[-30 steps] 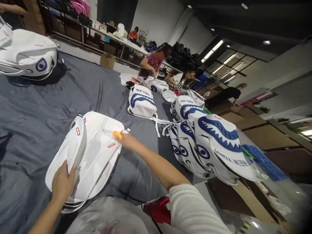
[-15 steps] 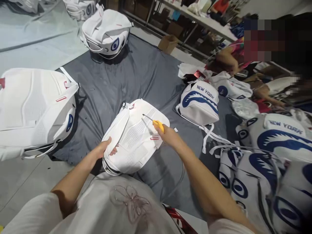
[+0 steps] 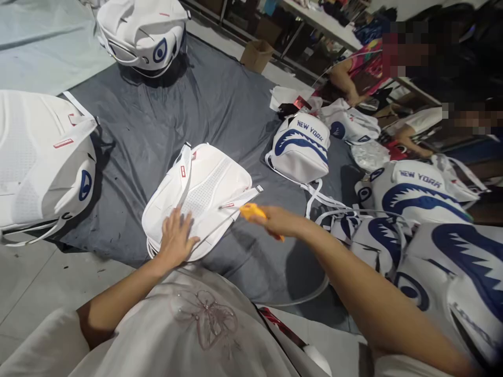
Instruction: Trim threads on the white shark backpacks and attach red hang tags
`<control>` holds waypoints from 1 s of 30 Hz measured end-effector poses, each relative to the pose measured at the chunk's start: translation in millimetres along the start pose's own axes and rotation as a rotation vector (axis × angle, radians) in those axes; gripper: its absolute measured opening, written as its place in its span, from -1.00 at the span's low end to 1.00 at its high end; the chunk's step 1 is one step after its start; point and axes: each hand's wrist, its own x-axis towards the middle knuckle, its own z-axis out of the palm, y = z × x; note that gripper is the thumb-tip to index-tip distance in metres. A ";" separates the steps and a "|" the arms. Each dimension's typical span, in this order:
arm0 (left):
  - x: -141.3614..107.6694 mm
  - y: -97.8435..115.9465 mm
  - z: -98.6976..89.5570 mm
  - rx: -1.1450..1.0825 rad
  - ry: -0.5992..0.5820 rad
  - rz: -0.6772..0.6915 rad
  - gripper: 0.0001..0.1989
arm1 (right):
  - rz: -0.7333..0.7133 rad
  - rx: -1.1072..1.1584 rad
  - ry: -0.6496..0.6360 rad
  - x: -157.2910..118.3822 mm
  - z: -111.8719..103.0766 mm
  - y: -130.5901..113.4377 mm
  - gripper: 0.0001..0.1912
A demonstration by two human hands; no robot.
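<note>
A white backpack lies on the dark grey cloth in front of me, its padded, perforated back panel facing up. My left hand rests flat on its near part with the fingers spread. At the right of the backpack, my right hand is closed around a yellow air blow gun. The gun's thin nozzle points left, over the shoulder strap with the red label. A pale hose curves across the cloth below my right forearm.
Another white backpack stands at the left, and one more at the far edge. A small "NEW YORK" bag sits right of centre. Several shark-mouth bags crowd the right side. Co-workers' arms show behind them, near a cardboard box.
My left hand has let go of the backpack's edge and now lies flat on it. The straps lie spread apart. My right hand has moved the blow gun lower, to the backpack's right side.
</note>
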 end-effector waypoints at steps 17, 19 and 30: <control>23.1 20.6 27.0 -1.117 -0.315 -0.779 -0.58 | -0.068 0.192 0.140 -43.0 71.1 67.4 -0.56; 17.4 41.6 31.9 -0.815 -0.170 -0.572 -0.55 | -0.006 0.108 0.282 -37.1 66.8 57.5 -0.54; 23.6 -15.1 -15.8 -0.801 0.395 -0.721 -0.59 | -0.047 -0.108 0.077 -58.6 120.1 69.2 -0.55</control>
